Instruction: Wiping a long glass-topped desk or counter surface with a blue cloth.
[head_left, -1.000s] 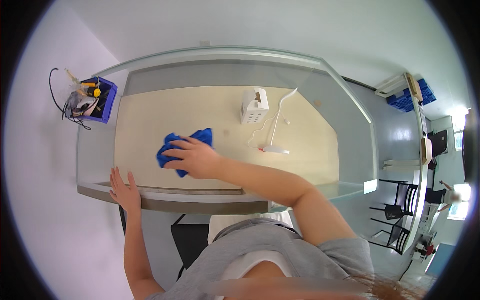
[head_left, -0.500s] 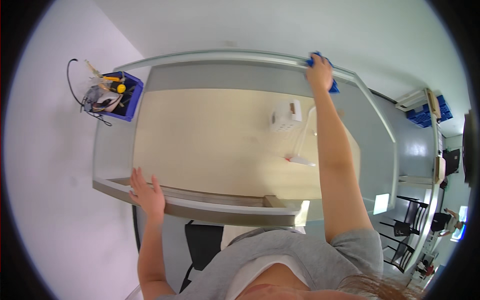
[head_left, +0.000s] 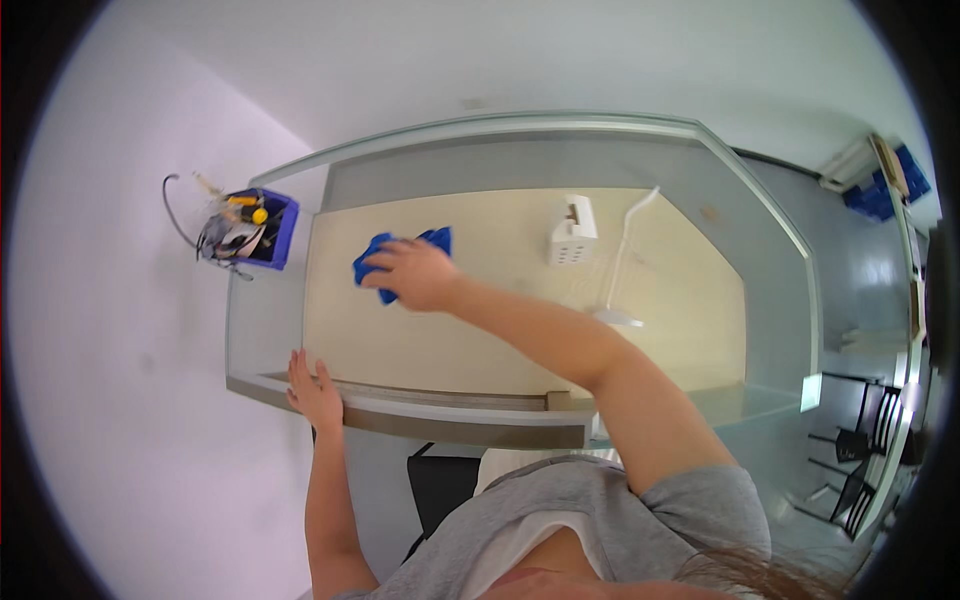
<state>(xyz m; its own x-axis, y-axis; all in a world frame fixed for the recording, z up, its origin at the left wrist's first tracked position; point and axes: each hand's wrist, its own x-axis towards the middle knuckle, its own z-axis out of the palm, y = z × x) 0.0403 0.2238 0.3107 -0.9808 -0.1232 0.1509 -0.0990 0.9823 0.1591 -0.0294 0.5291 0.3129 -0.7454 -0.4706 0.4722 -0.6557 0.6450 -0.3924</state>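
My right hand (head_left: 415, 273) presses a crumpled blue cloth (head_left: 437, 240) on the left half of the cream desk surface (head_left: 480, 330). Its fingers lie over the cloth and hide part of it. At the front left corner, my left hand (head_left: 316, 393) rests with its fingers apart on the desk's front rail (head_left: 470, 425), holding nothing. To the right of the cloth stands a small white box (head_left: 572, 235) with holes in its side. Beside that box is a white desk lamp (head_left: 620, 270) with a thin bent stem and a round base.
A greenish glass edge (head_left: 560, 120) borders the desk at the back. On the left, a blue bin (head_left: 285, 235) holds tools and cables. A black chair (head_left: 445, 490) stands below the front rail. Further right are black chairs (head_left: 860, 440) and a blue crate (head_left: 870, 198).
My right hand has brought the blue cloth from the far right glass edge over to the left part of the desk surface. My left hand remains on the front rail.
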